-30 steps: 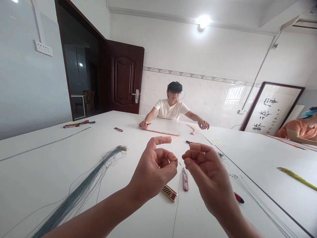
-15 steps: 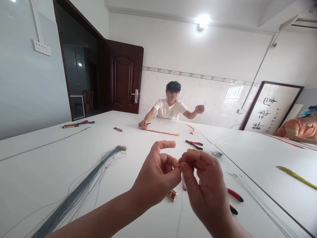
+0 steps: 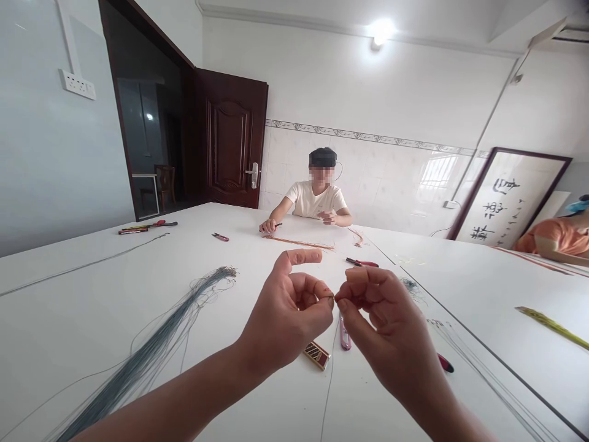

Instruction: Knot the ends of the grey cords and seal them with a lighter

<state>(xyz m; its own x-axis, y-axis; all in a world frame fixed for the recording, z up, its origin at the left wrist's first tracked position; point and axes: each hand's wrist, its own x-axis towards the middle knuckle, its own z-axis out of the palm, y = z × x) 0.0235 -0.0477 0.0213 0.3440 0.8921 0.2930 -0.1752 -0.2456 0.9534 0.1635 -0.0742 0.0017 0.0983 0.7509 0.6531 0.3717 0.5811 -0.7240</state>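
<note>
My left hand [image 3: 289, 316] pinches with thumb and index fingertip, its other fingers held apart. Meeting it tip to tip, my right hand [image 3: 391, 328] is also closed in a pinch. A thin grey line [image 3: 327, 387] runs down from the fingertips over the table; its end between them is too small to make out. Below the hands lie a gold and dark red patterned case [image 3: 317, 355], perhaps a lighter, and pink thread snips [image 3: 345, 336]. A red-handled tool [image 3: 445, 363] is mostly hidden by my right hand.
A bundle of grey lines [image 3: 177, 325] lies at left on the white table [image 3: 248, 399]. Red-handled pliers [image 3: 363, 263], several loose lines [image 3: 483, 362] and a yellow bundle [image 3: 550, 325] are at right. A co-worker [image 3: 317, 196] sits opposite near orange strands [image 3: 299, 244].
My hands have drawn slightly apart, still pinching, and my right hand has turned a little. More of the patterned case and snips shows. The co-worker's outstretched hand has come in toward the chest.
</note>
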